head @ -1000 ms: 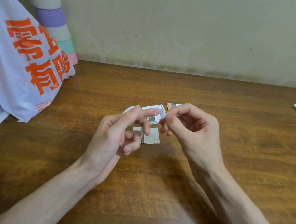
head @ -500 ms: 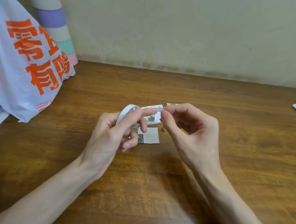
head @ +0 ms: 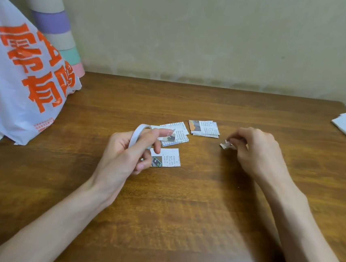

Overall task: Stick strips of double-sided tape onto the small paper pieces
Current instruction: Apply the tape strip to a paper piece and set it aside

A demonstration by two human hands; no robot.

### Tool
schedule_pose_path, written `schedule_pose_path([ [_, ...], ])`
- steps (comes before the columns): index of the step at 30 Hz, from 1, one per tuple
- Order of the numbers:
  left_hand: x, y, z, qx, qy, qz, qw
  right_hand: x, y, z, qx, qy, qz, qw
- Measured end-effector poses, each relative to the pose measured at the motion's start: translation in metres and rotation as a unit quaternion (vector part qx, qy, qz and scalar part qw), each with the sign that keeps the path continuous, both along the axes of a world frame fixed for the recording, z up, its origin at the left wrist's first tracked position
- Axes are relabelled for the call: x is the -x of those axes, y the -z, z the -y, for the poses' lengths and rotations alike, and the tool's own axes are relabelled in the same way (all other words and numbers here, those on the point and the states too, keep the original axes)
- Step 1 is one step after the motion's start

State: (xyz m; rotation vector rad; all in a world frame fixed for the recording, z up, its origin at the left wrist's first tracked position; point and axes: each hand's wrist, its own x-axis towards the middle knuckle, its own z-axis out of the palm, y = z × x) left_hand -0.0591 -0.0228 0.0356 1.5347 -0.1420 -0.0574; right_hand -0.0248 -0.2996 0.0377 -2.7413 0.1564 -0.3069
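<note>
The right hand (head: 256,153) pinches a short tape strip (head: 225,145) well to the right of the lone paper piece (head: 168,158), which lies just beside the left hand (head: 123,155) (fingers curled round the tape roll (head: 139,135)), so the strip probably goes leftward.

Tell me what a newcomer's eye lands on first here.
The white plastic bag with orange characters looms at the far left of the brown wooden table. At centre, the left hand grips a white roll of double-sided tape by small printed paper pieces, while the right hand pinches a small white tape strip to their right.
</note>
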Motion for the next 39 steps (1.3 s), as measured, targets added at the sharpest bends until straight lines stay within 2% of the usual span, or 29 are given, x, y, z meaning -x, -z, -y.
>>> schedule_pose_path([
  [4, -0.001, 0.002, 0.0, -0.005, -0.007, 0.0, 1.0, 0.001, 0.003, 0.0, 0.025, 0.023, 0.028, 0.999],
  [11, -0.001, 0.002, -0.002, 0.019, -0.004, -0.007, 1.0, 0.002, 0.002, -0.007, 0.016, 0.052, 0.157, 0.986],
  [13, 0.0, 0.001, -0.003, 0.033, 0.006, -0.015, 0.999, 0.003, 0.003, -0.018, -0.082, -0.006, 0.176, 0.981],
  [14, -0.001, 0.001, -0.003, 0.038, 0.013, -0.018, 0.999, 0.003, 0.003, -0.026, -0.164, -0.043, 0.15, 0.974],
  [15, -0.001, 0.001, -0.004, 0.042, 0.021, -0.022, 0.999, 0.004, 0.003, -0.036, -0.254, -0.082, 0.106, 0.958],
  [17, -0.001, 0.001, -0.003, 0.05, 0.037, -0.032, 0.998, 0.01, 0.001, -0.057, -0.402, -0.16, 0.011, 0.902],
  [20, -0.001, 0.0, -0.004, 0.058, 0.049, -0.047, 0.996, 0.021, 0.0, -0.074, -0.482, -0.247, -0.05, 0.839],
  [23, -0.003, 0.001, -0.006, 0.069, 0.049, -0.054, 0.995, 0.026, -0.001, -0.079, -0.516, -0.272, -0.061, 0.81],
  [34, -0.002, -0.003, -0.005, 0.079, 0.053, -0.07, 0.993, 0.025, 0.003, -0.078, -0.542, -0.239, -0.02, 0.806],
  [39, -0.001, -0.005, -0.004, 0.08, 0.058, -0.078, 0.992, 0.022, 0.005, -0.076, -0.524, -0.219, -0.011, 0.823],
])
